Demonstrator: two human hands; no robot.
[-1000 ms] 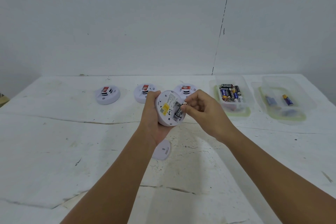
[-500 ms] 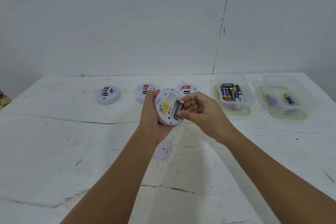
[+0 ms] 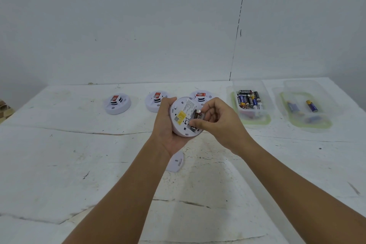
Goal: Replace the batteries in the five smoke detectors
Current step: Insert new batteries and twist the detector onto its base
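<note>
Left hand [image 3: 168, 123]: fingers curled round the smoke detector [image 3: 183, 118], held above the table's middle, back up.
Right hand [image 3: 216, 123]: pinches a battery [image 3: 198, 115] at its open slot.
Advice: grip steady, ends matched, press flat.

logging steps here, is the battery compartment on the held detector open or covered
Open: the held smoke detector shows its bare back with a battery exposed, and a loose white cover lies on the table below.

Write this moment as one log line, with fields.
left hand: holds smoke detector back up | right hand: pinches battery at its compartment | table: three detectors, two battery containers
</note>
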